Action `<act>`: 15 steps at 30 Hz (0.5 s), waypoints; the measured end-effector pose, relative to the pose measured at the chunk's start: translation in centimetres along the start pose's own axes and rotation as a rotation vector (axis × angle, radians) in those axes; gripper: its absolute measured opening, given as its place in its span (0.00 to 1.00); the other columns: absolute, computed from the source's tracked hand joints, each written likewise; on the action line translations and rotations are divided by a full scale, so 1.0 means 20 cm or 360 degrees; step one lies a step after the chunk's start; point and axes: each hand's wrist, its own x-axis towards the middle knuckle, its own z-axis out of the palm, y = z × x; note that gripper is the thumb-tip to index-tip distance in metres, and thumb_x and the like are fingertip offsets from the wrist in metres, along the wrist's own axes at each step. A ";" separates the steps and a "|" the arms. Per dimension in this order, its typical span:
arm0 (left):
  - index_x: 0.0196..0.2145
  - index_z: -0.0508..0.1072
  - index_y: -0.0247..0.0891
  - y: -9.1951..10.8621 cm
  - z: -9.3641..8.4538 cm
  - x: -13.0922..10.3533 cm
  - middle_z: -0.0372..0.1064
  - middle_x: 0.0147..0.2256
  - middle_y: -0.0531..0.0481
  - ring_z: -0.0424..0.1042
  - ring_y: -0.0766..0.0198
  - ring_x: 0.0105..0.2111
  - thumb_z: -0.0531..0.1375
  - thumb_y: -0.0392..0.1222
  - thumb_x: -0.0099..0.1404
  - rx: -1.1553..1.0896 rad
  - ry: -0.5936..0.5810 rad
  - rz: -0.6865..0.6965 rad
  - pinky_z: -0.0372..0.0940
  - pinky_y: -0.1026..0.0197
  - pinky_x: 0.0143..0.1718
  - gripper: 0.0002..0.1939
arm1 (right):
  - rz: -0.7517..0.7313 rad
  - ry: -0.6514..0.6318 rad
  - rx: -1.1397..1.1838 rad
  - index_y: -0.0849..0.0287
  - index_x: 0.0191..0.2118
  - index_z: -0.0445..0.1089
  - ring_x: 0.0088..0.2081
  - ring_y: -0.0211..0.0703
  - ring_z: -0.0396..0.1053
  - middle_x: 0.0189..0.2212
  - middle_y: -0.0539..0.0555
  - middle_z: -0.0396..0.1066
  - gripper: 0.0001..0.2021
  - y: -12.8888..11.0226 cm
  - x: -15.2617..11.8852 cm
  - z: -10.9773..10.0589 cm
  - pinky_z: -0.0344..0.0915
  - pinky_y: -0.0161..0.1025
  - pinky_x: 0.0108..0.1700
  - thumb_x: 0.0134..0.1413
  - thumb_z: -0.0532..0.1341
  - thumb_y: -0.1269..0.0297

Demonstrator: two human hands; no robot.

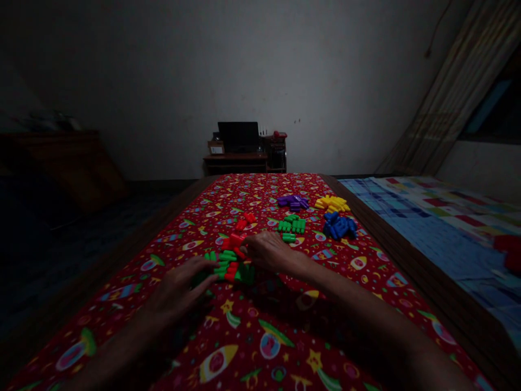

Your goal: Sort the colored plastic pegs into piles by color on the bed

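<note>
A mixed pile of green pieces [222, 266] and red pieces [233, 240] lies on the red patterned cloth [220, 361]. My left hand [183, 283] is at the pile's left side, its fingers apart and touching the green pieces. My right hand [266, 251] reaches over the pile's right side with fingers bent together at a red piece; the fingertips are partly hidden. Further right sits a small green group [298, 226]. Behind it are purple pieces [293, 202], with yellow pieces [332, 204] and blue pieces [340, 226] at the right.
A bed with a blue and checked cover [391, 209] stands to the right. Beyond the far end of the cloth, a small desk [236, 163] holds a dark monitor [239, 136]. A wooden cabinet [65, 168] is at the left wall.
</note>
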 end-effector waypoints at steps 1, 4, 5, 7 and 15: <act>0.40 0.74 0.42 0.02 0.00 0.05 0.74 0.39 0.48 0.73 0.57 0.39 0.54 0.53 0.62 -0.0073 0.0042 -0.0027 0.69 0.57 0.42 0.16 | -0.0015 0.0032 0.0131 0.62 0.36 0.72 0.24 0.33 0.57 0.24 0.51 0.68 0.13 -0.01 0.00 0.00 0.45 0.33 0.28 0.62 0.53 0.62; 0.53 0.64 0.39 0.07 0.05 0.19 0.69 0.46 0.45 0.69 0.56 0.46 0.48 0.48 0.66 -0.0329 0.0182 -0.0099 0.66 0.53 0.48 0.21 | -0.0039 0.0129 0.0478 0.62 0.42 0.71 0.26 0.33 0.61 0.27 0.50 0.70 0.14 -0.02 0.03 0.01 0.50 0.30 0.30 0.62 0.53 0.59; 0.56 0.61 0.40 0.09 0.08 0.23 0.67 0.48 0.45 0.68 0.57 0.48 0.47 0.46 0.66 -0.0419 0.0186 -0.0093 0.65 0.52 0.50 0.22 | -0.0011 0.0159 0.0519 0.63 0.41 0.72 0.26 0.33 0.61 0.27 0.50 0.70 0.14 -0.01 0.04 0.01 0.51 0.30 0.30 0.61 0.54 0.60; 0.59 0.55 0.42 0.10 0.16 0.29 0.64 0.50 0.44 0.66 0.58 0.51 0.47 0.42 0.65 -0.0580 0.0169 -0.0051 0.62 0.50 0.53 0.24 | 0.0062 0.0196 0.0513 0.64 0.36 0.73 0.26 0.32 0.60 0.25 0.49 0.68 0.11 0.03 0.05 0.00 0.51 0.30 0.30 0.58 0.56 0.63; 0.58 0.56 0.41 0.07 0.40 0.38 0.59 0.53 0.41 0.66 0.59 0.51 0.50 0.37 0.64 -0.0794 0.0051 0.0113 0.66 0.50 0.51 0.24 | 0.0500 0.0039 0.0288 0.69 0.27 0.74 0.23 0.31 0.56 0.18 0.48 0.62 0.11 0.32 0.03 -0.19 0.48 0.30 0.25 0.49 0.54 0.72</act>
